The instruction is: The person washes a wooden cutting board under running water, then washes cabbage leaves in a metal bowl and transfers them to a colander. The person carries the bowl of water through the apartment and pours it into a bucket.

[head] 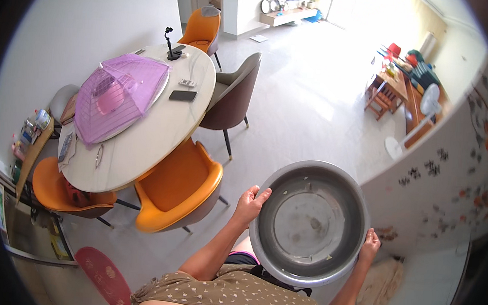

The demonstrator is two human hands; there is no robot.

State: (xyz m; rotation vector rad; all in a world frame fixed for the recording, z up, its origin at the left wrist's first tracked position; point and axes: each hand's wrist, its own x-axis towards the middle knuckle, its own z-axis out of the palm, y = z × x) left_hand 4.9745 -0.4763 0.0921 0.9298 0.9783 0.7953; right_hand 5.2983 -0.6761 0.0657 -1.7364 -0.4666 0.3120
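Note:
A large round grey metal basin (306,227) is held up in front of my body. My left hand (252,205) grips its rim on the left, the thumb lying over the edge. On the right, my right hand (369,245) holds the opposite side of the rim, its fingers partly hidden by the basin. A little water seems to lie in the bottom, with several small pale green scraps on the inner wall and base. The basin hides part of my lap and the floor below.
An oval marble-look table (143,150) with a purple mesh food cover (117,98) stands at the left. Orange chairs (183,186) and a grey one (234,97) surround it. A white fan (415,125) and a wooden bench are at the right, beyond a patterned partition (434,185).

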